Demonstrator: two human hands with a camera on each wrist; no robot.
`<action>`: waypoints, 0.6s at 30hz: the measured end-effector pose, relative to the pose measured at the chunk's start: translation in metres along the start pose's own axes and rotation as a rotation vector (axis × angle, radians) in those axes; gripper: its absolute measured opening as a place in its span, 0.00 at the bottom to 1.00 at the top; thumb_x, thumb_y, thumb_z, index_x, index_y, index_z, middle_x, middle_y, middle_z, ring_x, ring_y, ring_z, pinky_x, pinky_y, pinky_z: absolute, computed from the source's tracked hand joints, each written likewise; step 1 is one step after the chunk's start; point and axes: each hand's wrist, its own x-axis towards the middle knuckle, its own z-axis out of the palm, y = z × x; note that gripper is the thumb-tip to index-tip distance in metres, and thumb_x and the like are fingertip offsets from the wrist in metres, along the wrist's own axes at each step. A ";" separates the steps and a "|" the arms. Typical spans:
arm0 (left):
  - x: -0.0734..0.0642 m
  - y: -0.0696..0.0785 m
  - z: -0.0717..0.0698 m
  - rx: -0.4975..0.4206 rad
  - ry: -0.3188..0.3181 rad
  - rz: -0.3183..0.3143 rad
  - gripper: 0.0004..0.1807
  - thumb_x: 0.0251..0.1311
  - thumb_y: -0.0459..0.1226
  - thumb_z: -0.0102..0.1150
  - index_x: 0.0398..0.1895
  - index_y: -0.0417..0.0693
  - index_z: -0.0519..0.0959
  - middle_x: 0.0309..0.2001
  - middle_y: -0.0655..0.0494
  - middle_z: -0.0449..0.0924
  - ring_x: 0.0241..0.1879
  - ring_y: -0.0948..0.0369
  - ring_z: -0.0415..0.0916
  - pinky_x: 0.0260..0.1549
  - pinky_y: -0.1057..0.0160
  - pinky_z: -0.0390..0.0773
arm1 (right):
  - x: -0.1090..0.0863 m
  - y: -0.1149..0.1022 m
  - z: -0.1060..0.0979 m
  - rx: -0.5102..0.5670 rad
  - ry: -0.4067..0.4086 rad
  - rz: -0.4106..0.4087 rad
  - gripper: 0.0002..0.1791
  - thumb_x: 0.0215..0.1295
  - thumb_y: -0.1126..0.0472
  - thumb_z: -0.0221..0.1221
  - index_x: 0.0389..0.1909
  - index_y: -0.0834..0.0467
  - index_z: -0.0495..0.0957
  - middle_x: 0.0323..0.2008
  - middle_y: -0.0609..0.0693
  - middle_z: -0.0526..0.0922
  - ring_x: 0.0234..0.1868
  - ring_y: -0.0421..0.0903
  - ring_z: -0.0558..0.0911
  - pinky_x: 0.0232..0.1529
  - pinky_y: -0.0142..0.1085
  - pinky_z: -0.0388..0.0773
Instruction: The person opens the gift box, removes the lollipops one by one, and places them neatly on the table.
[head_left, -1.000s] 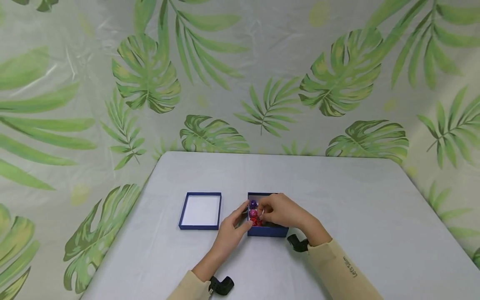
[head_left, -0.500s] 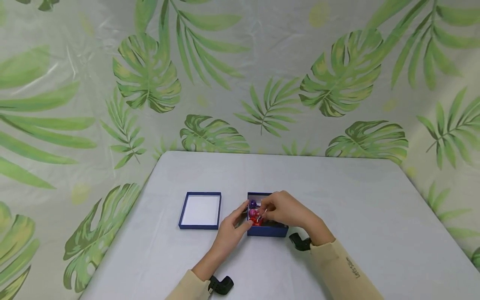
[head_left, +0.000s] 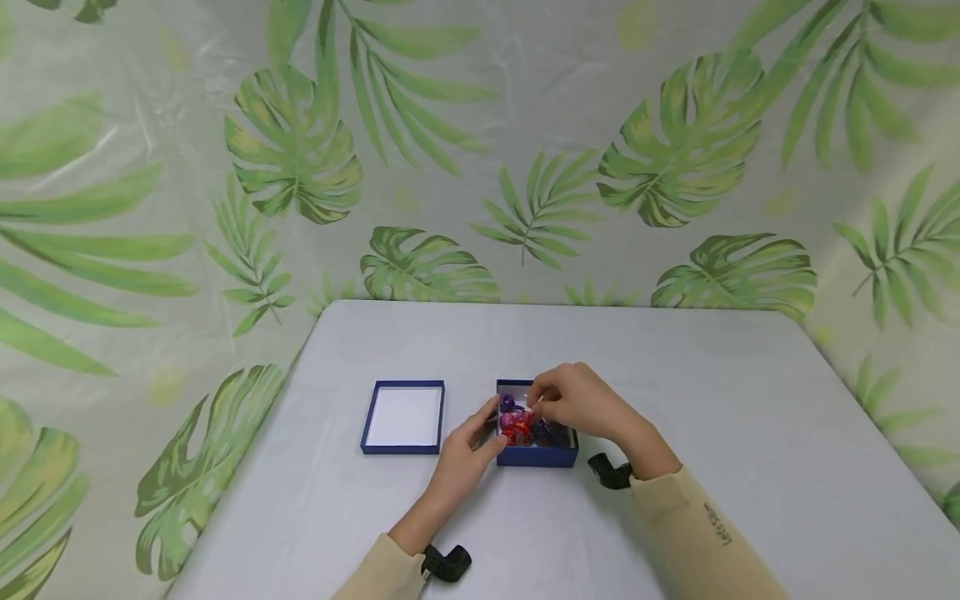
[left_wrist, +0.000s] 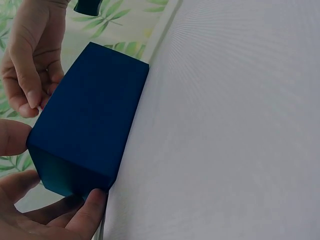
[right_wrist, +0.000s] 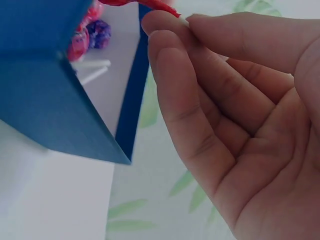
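Note:
A blue box point(head_left: 536, 457) stands on the table, with several wrapped lollipops point(right_wrist: 78, 44) inside, in red, pink and purple, their white sticks point(right_wrist: 92, 70) showing. My left hand point(head_left: 461, 458) holds the box at its left end, thumb at the near corner and fingers along the side wall. Over the box's right part, my right hand point(head_left: 581, 404) pinches the white stick of a red-wrapped lollipop point(right_wrist: 162, 6) between thumb and forefinger. The candy end of that lollipop is cut off in the right wrist view.
A shallow blue lid point(head_left: 401, 450) with a white inside lies to the left of the box. The white-covered table point(head_left: 690, 367) ends at a leaf-patterned curtain point(head_left: 427, 150) behind. Each wrist carries a black camera point(head_left: 447, 564).
My right hand has risen and moved right and away from me, uncovering more of the lollipops in the box. My left hand has stayed on the box's left end.

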 end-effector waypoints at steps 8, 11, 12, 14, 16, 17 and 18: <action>-0.001 0.002 0.000 -0.017 0.022 -0.035 0.33 0.69 0.35 0.59 0.76 0.57 0.64 0.74 0.53 0.63 0.70 0.50 0.65 0.68 0.53 0.64 | -0.007 -0.011 -0.020 -0.009 0.091 0.032 0.05 0.67 0.63 0.63 0.36 0.52 0.87 0.31 0.43 0.88 0.33 0.44 0.86 0.34 0.39 0.81; -0.003 0.011 0.000 -0.024 0.015 -0.041 0.33 0.69 0.33 0.58 0.77 0.52 0.64 0.74 0.50 0.61 0.70 0.47 0.64 0.68 0.52 0.63 | -0.010 -0.011 -0.027 -0.025 0.140 0.044 0.04 0.66 0.62 0.63 0.37 0.52 0.87 0.31 0.42 0.87 0.33 0.42 0.85 0.35 0.40 0.81; -0.004 0.015 0.000 -0.029 0.010 -0.043 0.33 0.69 0.32 0.58 0.77 0.51 0.63 0.74 0.49 0.61 0.70 0.47 0.64 0.68 0.52 0.63 | -0.011 -0.010 -0.029 -0.030 0.156 0.047 0.04 0.67 0.62 0.63 0.38 0.52 0.87 0.31 0.41 0.87 0.33 0.41 0.85 0.35 0.41 0.81; -0.006 0.025 -0.001 -0.037 0.003 -0.044 0.33 0.69 0.31 0.57 0.76 0.48 0.63 0.74 0.47 0.61 0.70 0.46 0.64 0.68 0.51 0.63 | -0.013 -0.009 -0.031 -0.036 0.186 0.061 0.04 0.67 0.60 0.64 0.38 0.52 0.87 0.31 0.40 0.87 0.33 0.40 0.84 0.35 0.41 0.81; -0.008 0.034 -0.001 -0.045 0.000 -0.040 0.32 0.69 0.31 0.57 0.76 0.47 0.64 0.74 0.46 0.61 0.70 0.46 0.64 0.68 0.51 0.63 | -0.017 -0.007 -0.033 -0.032 0.217 0.078 0.04 0.67 0.58 0.64 0.39 0.51 0.87 0.32 0.40 0.87 0.34 0.40 0.84 0.35 0.41 0.81; -0.009 0.037 -0.001 -0.047 0.001 -0.039 0.32 0.69 0.31 0.57 0.76 0.47 0.64 0.74 0.46 0.62 0.70 0.45 0.65 0.68 0.51 0.63 | -0.018 -0.006 -0.034 -0.024 0.232 0.088 0.05 0.67 0.57 0.64 0.39 0.51 0.87 0.32 0.40 0.87 0.34 0.41 0.84 0.35 0.41 0.81; -0.009 0.040 0.000 -0.047 0.001 -0.036 0.32 0.68 0.30 0.57 0.76 0.47 0.65 0.74 0.45 0.62 0.70 0.45 0.65 0.68 0.50 0.63 | -0.020 -0.005 -0.034 -0.012 0.247 0.099 0.05 0.68 0.56 0.64 0.39 0.50 0.87 0.33 0.41 0.87 0.35 0.41 0.84 0.36 0.42 0.80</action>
